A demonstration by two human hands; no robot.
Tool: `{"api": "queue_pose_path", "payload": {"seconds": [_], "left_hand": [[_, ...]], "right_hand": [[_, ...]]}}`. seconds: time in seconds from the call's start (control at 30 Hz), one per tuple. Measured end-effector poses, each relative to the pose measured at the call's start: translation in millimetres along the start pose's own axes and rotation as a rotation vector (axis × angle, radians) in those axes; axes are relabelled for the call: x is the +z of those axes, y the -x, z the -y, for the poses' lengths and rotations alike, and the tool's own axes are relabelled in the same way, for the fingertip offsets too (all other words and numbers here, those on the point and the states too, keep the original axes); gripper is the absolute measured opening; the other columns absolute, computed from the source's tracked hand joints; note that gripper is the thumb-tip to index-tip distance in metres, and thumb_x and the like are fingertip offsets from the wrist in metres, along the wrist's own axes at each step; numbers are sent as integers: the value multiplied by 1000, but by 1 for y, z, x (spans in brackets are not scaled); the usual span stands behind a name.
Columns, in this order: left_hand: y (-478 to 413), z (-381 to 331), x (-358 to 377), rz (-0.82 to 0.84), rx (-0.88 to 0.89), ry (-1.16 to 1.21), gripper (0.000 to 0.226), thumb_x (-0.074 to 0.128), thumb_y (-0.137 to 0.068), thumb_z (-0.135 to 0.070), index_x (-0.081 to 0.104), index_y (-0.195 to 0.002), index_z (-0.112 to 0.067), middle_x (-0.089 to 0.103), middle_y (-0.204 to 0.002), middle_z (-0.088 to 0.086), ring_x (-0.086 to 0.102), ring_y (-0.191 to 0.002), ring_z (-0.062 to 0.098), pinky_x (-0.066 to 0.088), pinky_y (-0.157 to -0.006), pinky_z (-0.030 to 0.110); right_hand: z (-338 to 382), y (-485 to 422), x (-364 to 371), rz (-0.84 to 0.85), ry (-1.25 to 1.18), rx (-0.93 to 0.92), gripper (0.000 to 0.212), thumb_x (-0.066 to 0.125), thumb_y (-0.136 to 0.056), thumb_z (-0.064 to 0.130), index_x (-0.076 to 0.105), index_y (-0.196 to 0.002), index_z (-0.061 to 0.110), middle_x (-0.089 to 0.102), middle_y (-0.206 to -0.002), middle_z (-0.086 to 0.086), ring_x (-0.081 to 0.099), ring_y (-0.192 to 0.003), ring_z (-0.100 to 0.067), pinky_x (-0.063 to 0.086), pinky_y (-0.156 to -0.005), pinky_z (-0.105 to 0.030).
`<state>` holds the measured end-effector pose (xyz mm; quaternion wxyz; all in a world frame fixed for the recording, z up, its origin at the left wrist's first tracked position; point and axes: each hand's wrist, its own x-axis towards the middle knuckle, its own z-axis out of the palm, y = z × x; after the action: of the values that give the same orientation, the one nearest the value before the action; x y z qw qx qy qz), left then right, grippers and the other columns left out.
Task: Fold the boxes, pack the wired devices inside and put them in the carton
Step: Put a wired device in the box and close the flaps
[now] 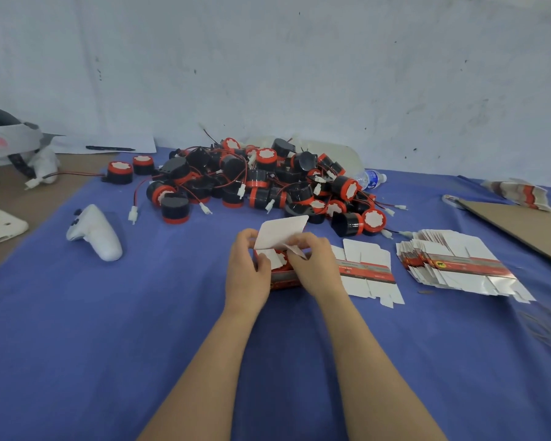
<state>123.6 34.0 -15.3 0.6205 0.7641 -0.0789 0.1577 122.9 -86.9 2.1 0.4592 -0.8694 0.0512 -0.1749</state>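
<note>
Both hands grip one box on the blue table: left hand curled round its left side, right hand pinching a side flap. Lid flap up, device inside. Device pile behind; flat boxes right.

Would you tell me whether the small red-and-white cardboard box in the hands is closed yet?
Open: the small red-and-white cardboard box has its white lid flap standing up, and a red device shows inside.

Glossy cardboard box, matt cloth.
</note>
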Motion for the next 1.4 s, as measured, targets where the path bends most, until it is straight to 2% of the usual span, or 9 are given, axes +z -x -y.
{"api": "queue_pose_path", "payload": {"seconds": [0.17,0.3,0.37,0.5,0.67,0.9,1.13,1.27,1.4], "left_hand": [[-1,3,0,3,50,-76,25,45,-94,0,46,-96,-26,52,-106,-5,54,-92,17,41,-66,14],[-1,1,-5,69,53,-22,37,38,-96,0,51,-80,-31,51,-95,-12,52,-95,14,42,-69,13],[0,1,-4,154,62,-16,31,38,-100,-14,60,-89,-34,51,-101,-13,51,-104,14,43,-83,16],[4,10,-3,228,229,-468,34,52,-93,-46,63,-122,-33,43,-117,-13,32,-111,14,30,-99,24],[3,10,-9,385,165,-372,50,53,-93,-44,48,-139,-27,33,-152,-6,28,-140,12,27,-114,30],[2,6,-11,323,181,-355,46,57,-94,-36,50,-138,-23,44,-146,-6,39,-134,12,32,-113,33],[1,0,-5,235,113,-232,37,58,-94,-30,59,-129,-19,53,-138,-3,49,-126,14,42,-105,38],[1,-1,-3,210,110,-209,32,58,-94,-27,61,-126,-20,56,-133,-4,52,-120,12,44,-101,28],[2,-3,2,333,56,-207,38,44,-98,-11,54,-133,-22,33,-151,-3,27,-139,17,28,-115,37]], "right_hand": [[-6,12,-20,238,-111,-42,19,53,-96,36,70,-101,29,69,-94,15,62,-88,-2,45,-67,-6],[-10,12,-13,23,-41,25,9,54,-96,20,54,-104,23,59,-92,9,54,-79,-2,39,-57,-9],[-11,15,-13,-16,-118,61,29,55,-93,13,42,-115,26,55,-92,7,52,-77,-1,39,-53,-8],[-14,13,-27,235,39,-21,49,51,-95,16,39,-142,23,52,-131,0,50,-106,-8,37,-86,-14],[-21,14,-39,404,-125,86,53,55,-93,26,40,-143,34,48,-140,6,46,-126,-12,36,-108,-32],[-23,17,-41,343,-228,39,46,55,-96,25,44,-141,29,55,-126,12,54,-97,6,45,-78,-8],[-19,16,-35,216,-173,-50,26,51,-98,30,57,-123,33,61,-113,11,57,-103,-5,47,-82,-19],[-21,14,-31,173,-117,-37,28,49,-97,36,57,-124,35,62,-113,7,57,-105,-10,49,-84,-24],[-17,14,-28,173,-226,58,20,53,-97,33,66,-111,29,66,-108,8,60,-106,-13,51,-95,-36]]}}
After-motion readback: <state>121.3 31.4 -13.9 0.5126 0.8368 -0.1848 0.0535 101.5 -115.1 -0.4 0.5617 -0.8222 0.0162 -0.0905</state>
